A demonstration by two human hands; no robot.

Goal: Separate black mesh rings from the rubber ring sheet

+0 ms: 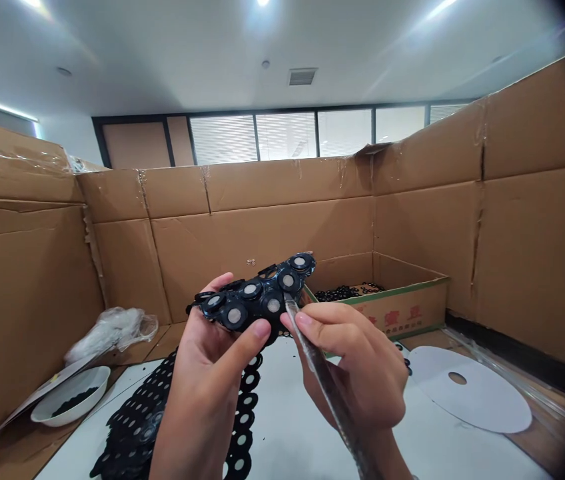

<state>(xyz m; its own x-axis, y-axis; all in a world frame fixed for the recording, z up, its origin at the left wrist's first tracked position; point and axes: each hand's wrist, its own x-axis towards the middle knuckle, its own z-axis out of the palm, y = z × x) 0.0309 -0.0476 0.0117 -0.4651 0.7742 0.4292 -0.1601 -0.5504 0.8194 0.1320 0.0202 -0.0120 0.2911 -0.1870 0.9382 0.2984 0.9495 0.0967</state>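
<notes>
Left hand [212, 360], raised, grips a black strip of round grey-centred discs [257, 300]; right hand [357, 367], beside it, pinches a clear tool [322, 373] touching the strip.

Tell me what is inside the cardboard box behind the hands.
Inside the box, a heap of small black parts shows at its left end. Its front wall and the right hand hide the rest.

Bright, even light falls from ceiling lamps [262, 3] and blinded windows [287, 135]; the lamps flare softly. Shadows on the white worktop [287, 427] are faint. Glints sit on the glossy black piece [257, 300] in the left hand [202, 360] and the clear strip [321, 372] in the right hand [367, 373]. Straight edges bow outward; a dark vignette covers the right border.
</notes>
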